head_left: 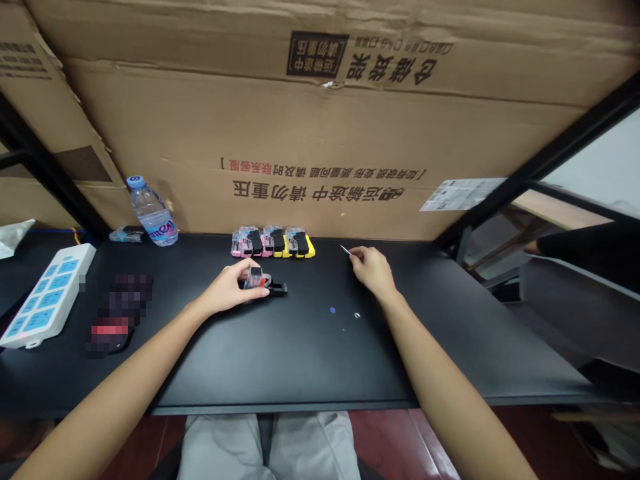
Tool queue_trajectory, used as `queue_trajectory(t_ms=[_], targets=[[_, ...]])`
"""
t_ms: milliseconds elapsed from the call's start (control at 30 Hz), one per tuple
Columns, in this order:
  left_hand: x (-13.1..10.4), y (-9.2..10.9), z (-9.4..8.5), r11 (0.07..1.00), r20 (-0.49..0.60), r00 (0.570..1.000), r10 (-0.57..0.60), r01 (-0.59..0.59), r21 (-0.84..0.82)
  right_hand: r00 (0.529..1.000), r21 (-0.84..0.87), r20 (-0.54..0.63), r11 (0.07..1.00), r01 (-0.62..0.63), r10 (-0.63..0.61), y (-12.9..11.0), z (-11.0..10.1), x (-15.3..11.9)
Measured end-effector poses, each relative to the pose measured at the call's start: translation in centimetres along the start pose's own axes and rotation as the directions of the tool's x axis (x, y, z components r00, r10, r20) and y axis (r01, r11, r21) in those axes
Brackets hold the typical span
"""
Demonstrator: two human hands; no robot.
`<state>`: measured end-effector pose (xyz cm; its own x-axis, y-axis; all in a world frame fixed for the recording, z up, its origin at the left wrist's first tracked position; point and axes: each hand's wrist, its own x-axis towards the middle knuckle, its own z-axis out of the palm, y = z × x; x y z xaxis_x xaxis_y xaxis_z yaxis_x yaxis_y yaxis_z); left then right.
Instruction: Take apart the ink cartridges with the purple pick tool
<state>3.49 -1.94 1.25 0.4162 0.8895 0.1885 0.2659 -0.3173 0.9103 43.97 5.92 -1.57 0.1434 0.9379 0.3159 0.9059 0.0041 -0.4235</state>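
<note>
Pinching a small clear plastic case (254,277) in our left hand (226,288), we had it low over the black table (240,360), left of the middle; we could not tell if it touched. Our left thumb and fingers were curled, with just enough room between them for the case. Our right hand (374,270) was nearly closed, with a thin silver tool (345,250) squeezed at the fingertips, its tip facing up and left. We thought the case could slip or twist, because its black strip (279,289) poked out past our grip. The tool could poke our left fingers if it slid. A bump from our right arm (430,360) could lose the blue disc (333,310) and white ring (357,315), which were small and loose. Reaching too far back could nudge the pink and yellow cases (273,243) by the cardboard (280,120). Both arms stretched forward and leaned inward, our hands apart, the back of the right one facing up.
</note>
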Motion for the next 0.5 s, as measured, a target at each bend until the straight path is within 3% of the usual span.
queue_trajectory(t_ms=[167, 333, 500], targets=[[-0.1, 0.5, 0.1, 0.999, 0.015, 1.0, 0.008, -0.009, 0.05, 0.977, 0.374, -0.172, 0.909, 0.183, -0.126, -4.6, 0.1, -1.6], [0.0, 0.7, 0.5, 0.994, -0.058, 0.998, -0.015, 0.021, 0.108, 0.972, 0.632, -0.048, 0.747, 0.208, -0.23, -9.5, -0.1, -5.1], [0.0, 0.4, 0.4, 0.996, 0.0, 0.999, -0.033, 0.033, 0.089, 0.949, 0.849, 0.151, 0.529, 0.019, -0.277, -12.0, 0.5, -7.5]])
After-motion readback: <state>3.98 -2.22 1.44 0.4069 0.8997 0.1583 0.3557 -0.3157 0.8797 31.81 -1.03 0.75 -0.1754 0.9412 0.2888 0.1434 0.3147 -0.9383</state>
